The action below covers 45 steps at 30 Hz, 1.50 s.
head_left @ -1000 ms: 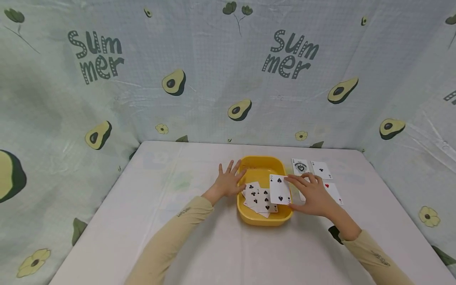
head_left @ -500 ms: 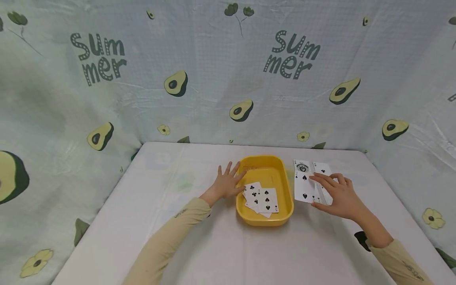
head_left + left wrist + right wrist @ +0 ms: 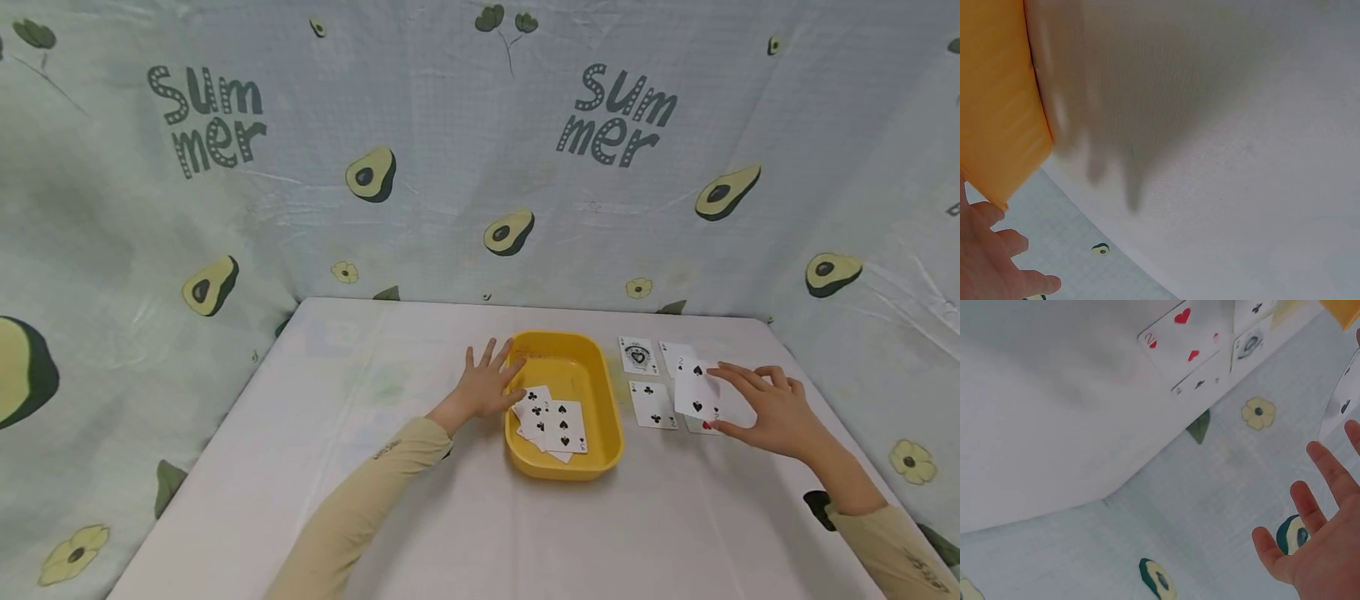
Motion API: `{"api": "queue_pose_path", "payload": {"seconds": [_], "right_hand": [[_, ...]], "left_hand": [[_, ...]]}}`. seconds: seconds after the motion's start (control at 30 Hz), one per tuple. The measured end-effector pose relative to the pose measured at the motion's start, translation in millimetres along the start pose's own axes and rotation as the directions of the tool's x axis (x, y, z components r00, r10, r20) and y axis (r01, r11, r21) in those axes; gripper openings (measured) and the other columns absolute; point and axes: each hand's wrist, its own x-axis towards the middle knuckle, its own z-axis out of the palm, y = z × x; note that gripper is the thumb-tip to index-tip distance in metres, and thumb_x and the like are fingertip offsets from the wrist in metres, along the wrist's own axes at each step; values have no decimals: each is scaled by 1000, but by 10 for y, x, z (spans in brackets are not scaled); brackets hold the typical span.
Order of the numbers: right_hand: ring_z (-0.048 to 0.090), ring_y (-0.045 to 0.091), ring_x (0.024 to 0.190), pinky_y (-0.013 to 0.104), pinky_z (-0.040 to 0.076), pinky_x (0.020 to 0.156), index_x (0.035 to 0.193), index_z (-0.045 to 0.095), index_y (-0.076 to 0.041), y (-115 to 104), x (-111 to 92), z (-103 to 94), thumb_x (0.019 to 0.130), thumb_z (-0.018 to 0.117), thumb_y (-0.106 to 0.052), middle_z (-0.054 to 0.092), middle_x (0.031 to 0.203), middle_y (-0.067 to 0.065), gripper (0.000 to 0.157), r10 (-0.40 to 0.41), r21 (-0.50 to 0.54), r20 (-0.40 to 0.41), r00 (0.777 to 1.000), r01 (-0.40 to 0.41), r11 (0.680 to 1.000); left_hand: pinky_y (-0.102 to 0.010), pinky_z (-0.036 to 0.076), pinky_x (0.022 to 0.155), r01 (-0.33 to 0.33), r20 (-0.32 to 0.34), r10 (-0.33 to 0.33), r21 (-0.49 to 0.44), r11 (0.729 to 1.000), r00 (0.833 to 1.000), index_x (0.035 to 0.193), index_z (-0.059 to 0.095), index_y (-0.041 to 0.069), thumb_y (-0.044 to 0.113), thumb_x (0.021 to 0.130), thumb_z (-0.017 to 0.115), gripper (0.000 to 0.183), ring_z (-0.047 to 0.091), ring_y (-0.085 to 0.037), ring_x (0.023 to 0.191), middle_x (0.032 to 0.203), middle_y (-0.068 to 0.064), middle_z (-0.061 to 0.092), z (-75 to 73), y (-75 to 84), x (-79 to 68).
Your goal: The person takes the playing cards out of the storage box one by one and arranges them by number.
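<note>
My right hand (image 3: 780,412) pinches a two of spades playing card (image 3: 693,390) by its right side, thumb below and fingers above. The card is held over the laid-out cards and covers most of the two of hearts (image 3: 1188,337), whose face shows in the right wrist view. My left hand (image 3: 483,385) lies with fingers spread at the left rim of a yellow plastic tub (image 3: 611,417). Inside the tub, a spade card (image 3: 566,427) overlaps a club card (image 3: 534,408), with another card edge beneath them.
Right of the tub lie an ace of spades (image 3: 638,357), an ace of clubs (image 3: 672,354) partly covered by the held card, and a two of clubs (image 3: 654,406). A printed cloth (image 3: 420,100) hangs behind the white-covered table (image 3: 390,533).
My right hand has carried the two of spades rightward, from above the tub past the two of clubs to over the two of hearts. The left hand stays at the tub's rim.
</note>
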Motion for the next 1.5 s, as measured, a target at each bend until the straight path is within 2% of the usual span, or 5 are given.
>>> {"api": "queue_pose_path", "payload": {"seconds": [0.33, 0.67, 1.07, 1.3, 1.5], "right_hand": [[34, 44, 99, 63, 27, 68, 127, 37, -20, 473, -72, 10, 68, 72, -41, 46, 123, 21, 72, 90, 18, 80, 993, -91, 996], [32, 49, 99, 63, 29, 65, 127, 32, -19, 821, -120, 34, 73, 66, -46, 42, 125, 28, 69, 173, 5, 235, 956, -179, 984], [36, 42, 96, 60, 31, 67, 129, 30, -21, 962, -85, 11, 72, 66, -50, 45, 124, 23, 74, 148, -80, 331, 932, -128, 989], [38, 38, 96, 60, 32, 70, 125, 35, -21, 950, -53, 53, 71, 68, -42, 48, 124, 20, 67, 113, -107, 370, 922, -79, 991], [41, 35, 93, 56, 36, 66, 123, 36, -24, 968, -64, 99, 68, 69, -43, 47, 125, 18, 66, 66, -126, 410, 910, -16, 992]], "left_hand": [[-64, 11, 102, -13, 1, 13, 23, 1000, 1000, 142, 24, 22, 50, 92, 32, 58, 7, -38, 137, 152, -10, 6, -7, 33, 45], [-63, 11, 103, 0, 36, -1, 40, 999, 999, 143, 22, 23, 50, 92, 32, 59, 7, -37, 138, 152, -9, 4, -36, 57, 32], [-63, 11, 103, 8, 39, -9, 36, 999, 999, 142, 23, 22, 49, 92, 33, 58, 6, -37, 138, 152, -10, 6, -69, 51, 5], [-62, 10, 104, 15, 45, -17, 42, 999, 999, 143, 22, 23, 49, 92, 32, 58, 5, -36, 138, 152, -8, 3, -85, 34, -3], [-62, 11, 104, 4, 41, -6, 42, 999, 999, 143, 23, 22, 49, 92, 31, 58, 6, -36, 138, 152, -9, 4, -76, 29, -6]]}}
